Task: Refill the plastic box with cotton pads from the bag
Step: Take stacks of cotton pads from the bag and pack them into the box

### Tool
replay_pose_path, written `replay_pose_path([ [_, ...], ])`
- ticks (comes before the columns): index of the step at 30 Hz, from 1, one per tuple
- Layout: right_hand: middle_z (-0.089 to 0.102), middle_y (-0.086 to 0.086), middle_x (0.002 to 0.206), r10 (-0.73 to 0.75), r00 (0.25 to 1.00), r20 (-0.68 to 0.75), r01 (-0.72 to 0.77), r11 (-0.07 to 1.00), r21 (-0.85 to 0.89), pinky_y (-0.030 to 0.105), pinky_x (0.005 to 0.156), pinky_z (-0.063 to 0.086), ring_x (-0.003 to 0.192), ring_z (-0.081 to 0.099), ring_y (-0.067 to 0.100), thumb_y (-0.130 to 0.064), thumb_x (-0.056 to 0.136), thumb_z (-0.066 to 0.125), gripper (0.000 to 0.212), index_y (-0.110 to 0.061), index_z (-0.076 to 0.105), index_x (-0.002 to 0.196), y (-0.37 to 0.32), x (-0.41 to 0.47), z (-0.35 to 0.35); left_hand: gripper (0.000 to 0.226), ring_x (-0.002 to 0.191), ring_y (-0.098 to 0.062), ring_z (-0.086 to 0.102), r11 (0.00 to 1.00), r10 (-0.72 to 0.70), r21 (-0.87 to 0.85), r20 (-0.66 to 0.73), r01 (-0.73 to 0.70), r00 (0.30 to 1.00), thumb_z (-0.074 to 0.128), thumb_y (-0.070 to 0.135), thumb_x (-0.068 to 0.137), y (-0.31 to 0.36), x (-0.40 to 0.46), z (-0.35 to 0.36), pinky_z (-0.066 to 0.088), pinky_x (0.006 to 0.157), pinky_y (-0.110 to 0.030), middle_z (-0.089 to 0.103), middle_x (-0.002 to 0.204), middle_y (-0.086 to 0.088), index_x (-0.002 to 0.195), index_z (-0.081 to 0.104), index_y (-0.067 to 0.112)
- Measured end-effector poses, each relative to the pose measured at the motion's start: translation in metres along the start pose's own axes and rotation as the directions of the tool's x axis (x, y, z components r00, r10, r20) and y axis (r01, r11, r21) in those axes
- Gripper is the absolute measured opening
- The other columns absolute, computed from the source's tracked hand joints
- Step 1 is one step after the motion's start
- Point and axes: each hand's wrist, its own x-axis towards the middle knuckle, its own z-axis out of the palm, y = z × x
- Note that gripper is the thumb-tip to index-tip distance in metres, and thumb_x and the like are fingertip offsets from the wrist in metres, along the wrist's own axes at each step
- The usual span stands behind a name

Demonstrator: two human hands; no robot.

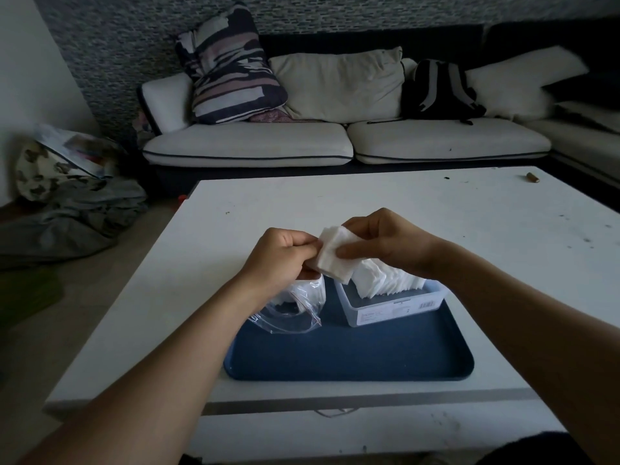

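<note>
A stack of white square cotton pads (335, 255) is held in the air between both hands. My left hand (278, 253) pinches its left edge and my right hand (382, 243) grips its right side with thumb below. Underneath, a clear plastic box (396, 305) stands on a blue tray (352, 354), with several white pads (382, 280) sticking up out of it. To the left of the box a clear zip bag (295, 307) with a red seal line lies open on the tray, partly hidden by my left wrist.
The tray rests near the front edge of a white low table (335, 199). A small brown object (531, 177) lies at the table's far right. Beyond is a sofa (345, 142) with cushions and a black backpack (439, 88). Clothes are piled on the floor at left.
</note>
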Motion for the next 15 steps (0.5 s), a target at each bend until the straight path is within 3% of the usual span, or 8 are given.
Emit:
replay_pose_path([
  [4,0.074,0.019,0.102,0.021,1.000,0.000,-0.021,0.998,0.061,0.029,0.081,0.060,0.088,0.072,0.023,-0.007,0.087,0.073,0.022,0.008,0.073,0.103,0.004,0.005,0.003,0.022,0.095,-0.036,0.074,0.998,-0.040,-0.039,0.020,0.040,0.999,0.056,0.008,0.101,0.001,0.000,-0.001,0.063,0.080,-0.038,0.075,0.098,-0.026,0.100,0.076,-0.001],
  [8,0.077,0.014,0.095,0.040,0.998,-0.056,-0.031,0.987,0.156,0.023,0.074,0.057,0.083,0.073,0.019,-0.006,0.085,0.075,0.021,0.008,0.074,0.100,0.007,0.006,0.007,0.035,0.093,-0.031,0.075,0.977,-0.105,-0.179,0.048,0.112,0.993,0.062,0.030,0.098,0.002,0.000,0.002,0.062,0.080,-0.036,0.075,0.100,-0.023,0.105,0.072,-0.003],
  [10,0.076,0.015,0.094,0.018,0.993,-0.118,-0.006,0.994,0.106,0.026,0.076,0.058,0.081,0.072,0.018,-0.008,0.083,0.077,0.021,0.006,0.075,0.099,0.006,0.007,0.010,0.032,0.089,-0.027,0.075,0.984,-0.085,-0.153,0.020,0.087,0.996,0.073,0.027,0.090,0.000,-0.001,0.008,0.062,0.078,-0.032,0.077,0.096,-0.017,0.102,0.071,-0.002],
  [12,0.073,0.020,0.096,0.003,0.983,-0.182,0.015,0.995,0.097,0.033,0.078,0.061,0.082,0.071,0.021,-0.005,0.081,0.079,0.024,0.005,0.071,0.102,0.004,0.009,0.013,0.013,0.083,-0.021,0.073,0.989,-0.064,-0.139,-0.030,0.059,0.998,0.075,0.015,0.088,-0.001,0.000,0.014,0.060,0.071,-0.026,0.075,0.088,-0.010,0.095,0.071,0.004],
  [15,0.065,0.025,0.109,0.077,0.988,-0.136,-0.026,0.938,0.345,0.048,0.088,0.059,0.096,0.067,0.033,0.001,0.082,0.075,0.041,0.001,0.058,0.120,-0.001,0.011,0.012,0.006,0.086,-0.017,0.070,0.972,-0.074,-0.228,-0.025,0.066,0.997,0.066,0.018,0.094,0.004,0.002,0.019,0.058,0.074,-0.029,0.073,0.089,-0.005,0.093,0.071,0.013],
])
